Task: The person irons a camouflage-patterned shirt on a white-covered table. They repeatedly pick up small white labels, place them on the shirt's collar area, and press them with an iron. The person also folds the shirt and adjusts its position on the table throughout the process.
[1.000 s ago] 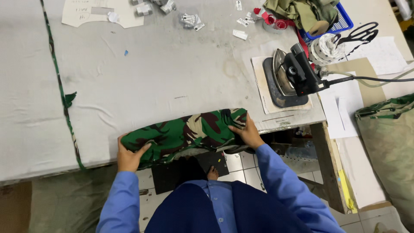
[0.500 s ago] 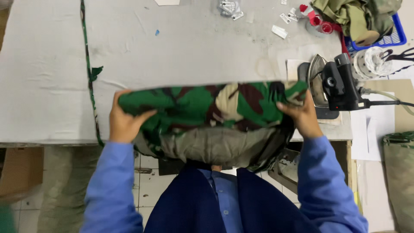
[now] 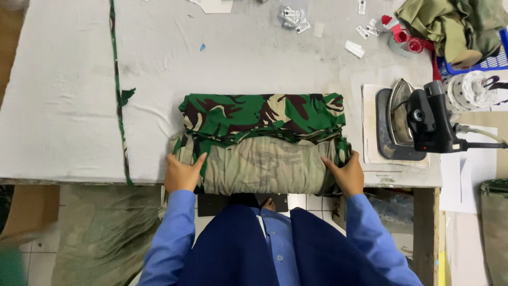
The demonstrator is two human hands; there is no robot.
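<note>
A folded camouflage cloth [image 3: 262,143] is being held at the near edge of the grey table [image 3: 69,116], right in front of the person. The pale inside of the cloth is being shown on the near half, and the green, brown and black outside is being shown on the far half.

The left end of the cloth is being gripped by the left hand [image 3: 181,172]. The fingers are being kept mostly straight and together, with the thumb spread away from them against the cloth. The right end is being gripped by the right hand [image 3: 346,172] in much the same way, half open and pressed against the fold.

Just right of the cloth, a black and silver iron [image 3: 418,119] is being rested on a pale mat [image 3: 370,106]. A thin green strip of cloth [image 3: 120,95] is being left lying along the table on the left.

Farther back, small white paper tags [image 3: 354,49] are being left scattered on the table, some oblong, some crumpled. Near them a red spool [image 3: 414,45] is being kept, and a blue basket [image 3: 489,63] is being filled with olive cloth [image 3: 450,21] in the far right corner.
</note>
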